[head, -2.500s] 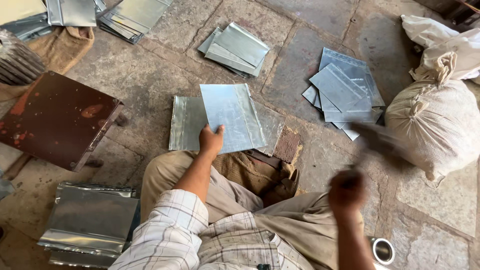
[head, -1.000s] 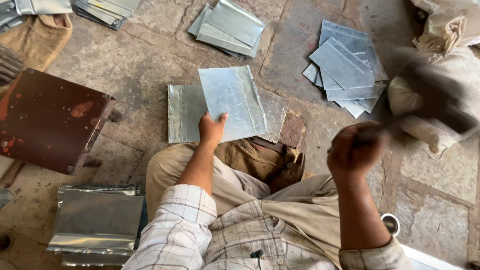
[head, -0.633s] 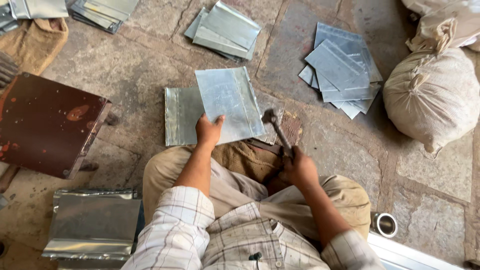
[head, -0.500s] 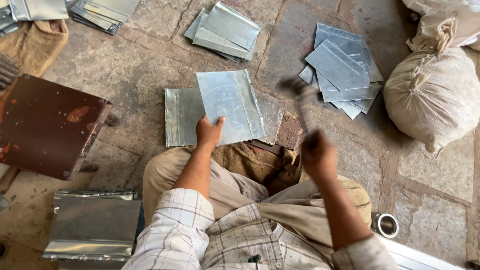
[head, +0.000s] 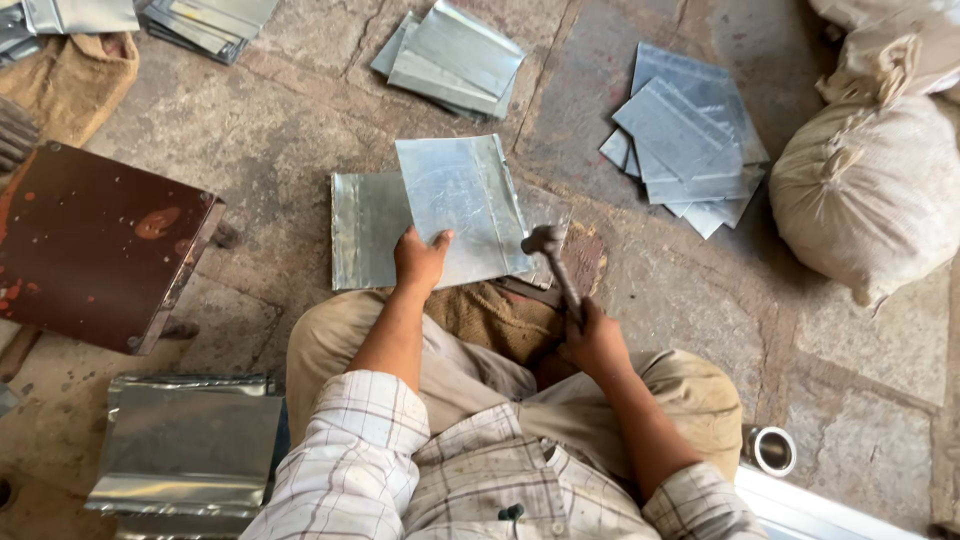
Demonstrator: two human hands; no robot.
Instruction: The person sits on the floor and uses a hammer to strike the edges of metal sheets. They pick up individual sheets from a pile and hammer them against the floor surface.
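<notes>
At centre frame of the head view, the left hand (head: 420, 262) pressed down on the near edge of a rectangular metal sheet (head: 462, 208), fingers spread flat over it rather than closed round it. That sheet lay tilted across a second, flatter sheet (head: 365, 232) on the stone floor (head: 270, 150). Just right of it, the right hand (head: 592, 340) was clenched around the handle of a hammer (head: 556, 265), whose head rested at the right edge of the upper sheet, beside a small rusty block (head: 583, 256).

Below the sheets sat the person's folded legs in tan trousers (head: 690, 395), with checked sleeves at the bottom edge of the frame.

At left of frame stood a dark reddish-brown slab (head: 90, 240); below it, at lower left, lay a pile of shiny folded sheets (head: 190, 440). At upper centre lay a stack of cut sheets (head: 450, 58), and at upper right a looser, fanned stack (head: 685, 140). Another stack (head: 205, 18) showed at the upper left edge, next to brown sacking (head: 70, 85). Along the right edge lay a full pale sack (head: 870, 190), well apart from the hands. At lower right a small metal ring (head: 772, 450) stood on the floor, just beside the right knee.
</notes>
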